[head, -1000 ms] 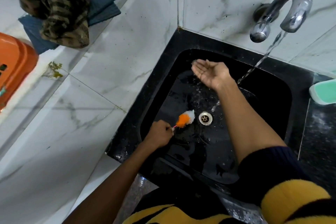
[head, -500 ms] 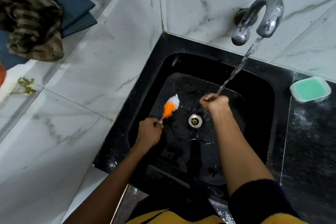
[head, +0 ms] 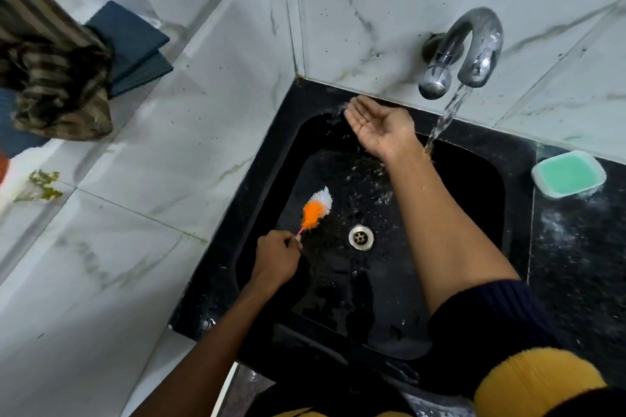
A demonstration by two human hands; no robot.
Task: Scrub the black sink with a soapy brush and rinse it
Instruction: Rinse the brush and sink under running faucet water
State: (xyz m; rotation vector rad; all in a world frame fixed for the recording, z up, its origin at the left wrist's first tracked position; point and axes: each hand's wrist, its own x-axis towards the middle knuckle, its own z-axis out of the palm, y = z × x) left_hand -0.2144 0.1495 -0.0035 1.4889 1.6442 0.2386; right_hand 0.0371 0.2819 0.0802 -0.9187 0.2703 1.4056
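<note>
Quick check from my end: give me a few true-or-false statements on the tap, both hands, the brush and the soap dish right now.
1. Water runs from the tap. True.
2. The right hand grips the brush. False: the left hand holds it; the right is open, palm up.
3. The brush head is orange and white. True.
4. The soap dish sits inside the sink. False: it rests on the counter, right of the basin.

No readable text, labels or numbers, seemingly
</note>
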